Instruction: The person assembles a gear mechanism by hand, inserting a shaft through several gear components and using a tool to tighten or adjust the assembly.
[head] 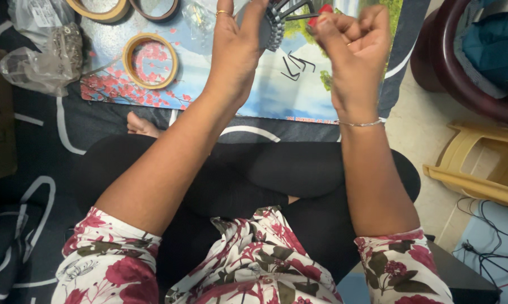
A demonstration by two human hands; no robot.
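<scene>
My left hand (237, 42) is raised over the printed board and grips a grey ridged metal part (273, 28), mostly hidden behind the palm. My right hand (349, 39) is clenched just to its right, its fingers pinching a black hex key (296, 11) that reaches into the metal part. A small red piece (324, 8) shows by the fingertips. Two loose black hex keys (294, 65) lie on the board below the hands.
A pictorial board (220, 79) lies on the dark mat. Tape rolls (150, 61) and clear plastic bags (37, 59) sit at the left. A beige plastic stool (479, 163) and cables (490, 247) are on the right. My crossed legs fill the middle.
</scene>
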